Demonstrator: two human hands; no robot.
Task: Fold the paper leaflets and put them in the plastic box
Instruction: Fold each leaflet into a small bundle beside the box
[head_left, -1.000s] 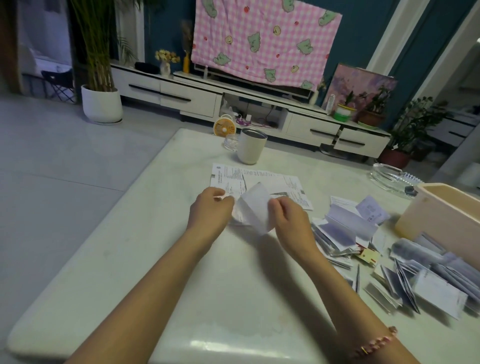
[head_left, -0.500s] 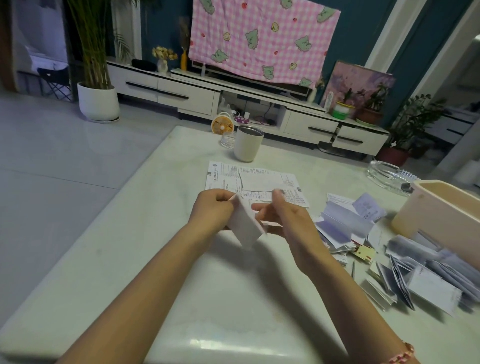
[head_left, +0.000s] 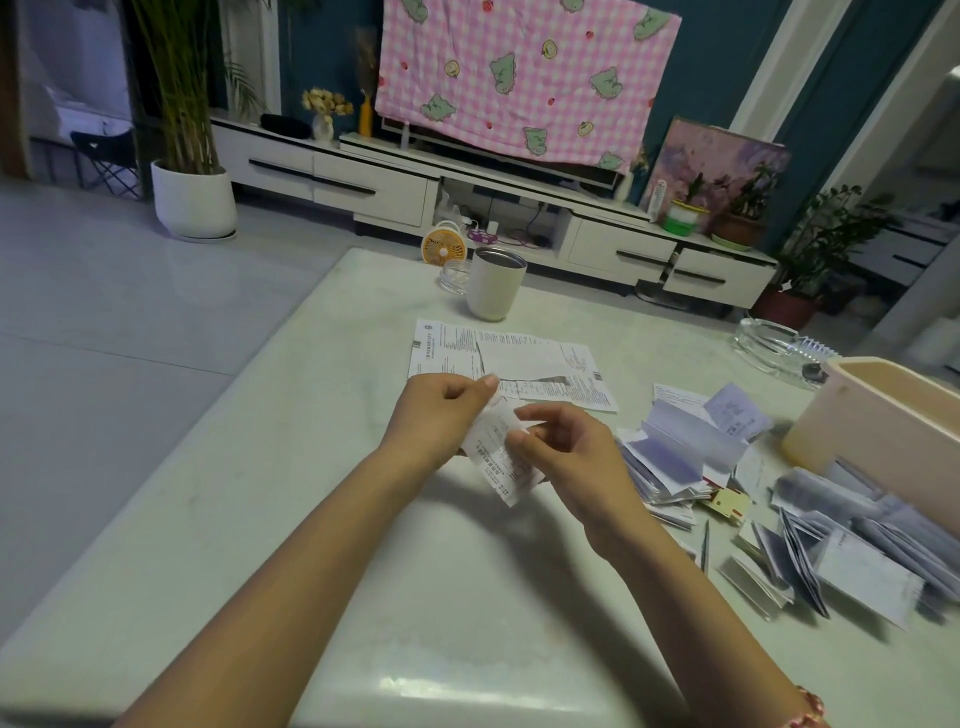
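A folded white leaflet (head_left: 501, 457) with printed text hangs above the middle of the pale table (head_left: 260, 519). My left hand (head_left: 441, 410) pinches its upper edge. My right hand (head_left: 566, 452) pinches its right side with curled fingers. Behind my hands an unfolded leaflet (head_left: 519, 358) lies flat on the table. To the right lies a heap of folded leaflets (head_left: 680, 457), with more folded leaflets (head_left: 852, 556) near the right edge. The beige plastic box (head_left: 883, 421) stands at the far right, partly cut off.
A beige cup (head_left: 496, 283) and a small glass jar (head_left: 456, 278) stand at the table's far edge. A glass ashtray (head_left: 774, 348) sits behind the box. A white TV cabinet (head_left: 363, 182) and potted plants stand beyond the table.
The leaflet has been folded narrower and turned so its printed side faces me. Both hands have come closer together and lowered slightly.
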